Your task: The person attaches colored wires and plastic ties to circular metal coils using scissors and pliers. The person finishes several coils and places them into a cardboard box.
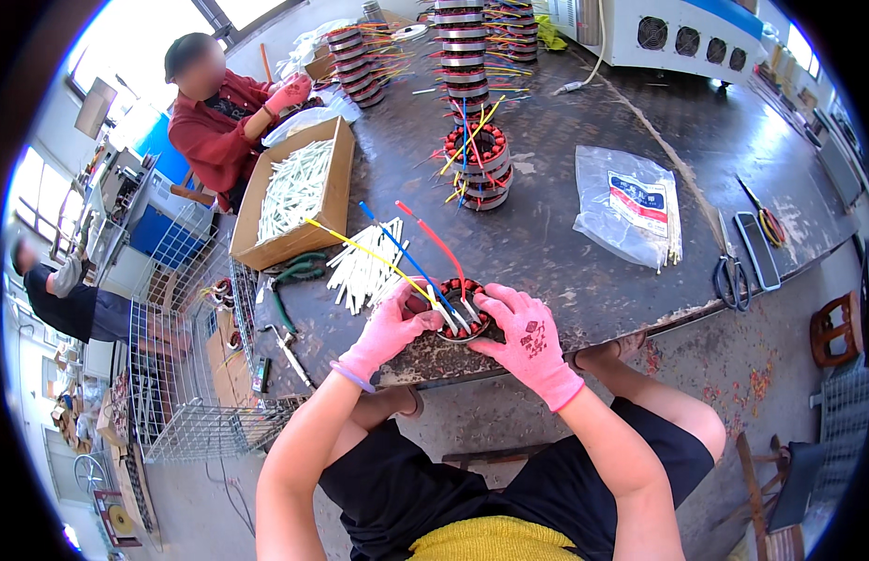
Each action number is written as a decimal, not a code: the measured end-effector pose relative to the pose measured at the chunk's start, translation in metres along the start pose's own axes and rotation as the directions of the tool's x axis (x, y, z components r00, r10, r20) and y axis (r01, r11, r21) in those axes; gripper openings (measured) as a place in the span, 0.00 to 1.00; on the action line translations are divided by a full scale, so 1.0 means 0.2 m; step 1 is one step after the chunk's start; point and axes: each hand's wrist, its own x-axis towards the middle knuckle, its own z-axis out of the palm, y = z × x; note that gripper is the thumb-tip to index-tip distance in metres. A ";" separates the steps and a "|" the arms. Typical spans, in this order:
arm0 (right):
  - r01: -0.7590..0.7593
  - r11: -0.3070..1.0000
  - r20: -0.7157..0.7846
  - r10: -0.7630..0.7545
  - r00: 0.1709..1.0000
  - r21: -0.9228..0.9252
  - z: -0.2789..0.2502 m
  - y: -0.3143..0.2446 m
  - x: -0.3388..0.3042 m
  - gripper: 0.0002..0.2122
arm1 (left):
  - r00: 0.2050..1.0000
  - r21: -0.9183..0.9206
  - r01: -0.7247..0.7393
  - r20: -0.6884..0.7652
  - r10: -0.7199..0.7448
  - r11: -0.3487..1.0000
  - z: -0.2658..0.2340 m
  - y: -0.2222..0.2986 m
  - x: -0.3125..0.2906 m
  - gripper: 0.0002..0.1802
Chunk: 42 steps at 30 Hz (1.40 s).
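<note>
A motor stator point(453, 286), a ring with a dark core and red windings, rests at the table's near edge between my hands. My left hand point(390, 335), in a pink glove, grips its left side, with thumb and fingers by the white sleeves at the wire bases. On the opposite side my right hand point(528, 338), also in a pink glove, has its fingers closed round the rim. Out of the ring rise a yellow wire point(364, 251), a blue wire point(397, 247) and a red wire point(441, 245). Fingertips partly hide the ring.
Loose white sleeves point(367, 266) lie beside a cardboard box point(336, 192) of more sleeves. Green-handled pliers point(289, 280), scissors point(731, 276), a phone point(756, 251) and a plastic bag point(622, 206) are on the table. Stacked stators point(477, 154) stand farther back. A co-worker point(215, 122) sits far left.
</note>
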 end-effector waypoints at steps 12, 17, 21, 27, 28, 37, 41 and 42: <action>0.026 0.999 0.005 -0.026 1.000 0.036 0.01 -0.01 0.01 0.29 | 0.995 0.176 -0.096 0.052 0.088 0.980 0.03 0.07 0.03 0.35; -0.088 0.952 0.303 -0.005 0.953 0.293 -0.23 0.08 0.24 0.18 | 0.973 0.609 -0.131 -0.072 0.220 0.782 0.08 0.17 -0.02 0.24; 0.202 0.947 0.317 -0.276 0.907 0.249 -0.16 0.01 0.44 0.16 | 0.913 0.255 -0.218 -0.286 0.289 0.942 0.10 0.02 -0.06 0.20; 0.078 0.900 0.517 -0.315 0.796 0.428 -0.10 -0.01 0.61 0.14 | 0.918 0.369 -0.237 -0.218 0.332 0.899 0.06 0.06 -0.10 0.15; 0.109 0.914 0.549 -0.327 0.770 0.391 -0.10 -0.01 0.61 0.13 | 0.916 0.383 -0.254 -0.200 0.348 0.888 0.07 0.05 -0.10 0.15; 0.167 0.968 0.811 -0.247 0.530 0.186 -0.10 -0.12 0.67 0.08 | 0.775 0.427 -0.582 0.034 0.631 0.692 -0.03 0.00 -0.07 0.22; 0.192 0.972 0.833 -0.214 0.510 0.133 -0.10 -0.14 0.67 0.08 | 0.866 0.333 -0.484 0.047 0.498 0.810 -0.02 -0.04 -0.09 0.43; 0.190 0.973 0.825 -0.216 0.523 0.134 -0.10 -0.14 0.67 0.07 | 0.876 0.310 -0.465 0.029 0.481 0.829 -0.01 -0.03 -0.08 0.46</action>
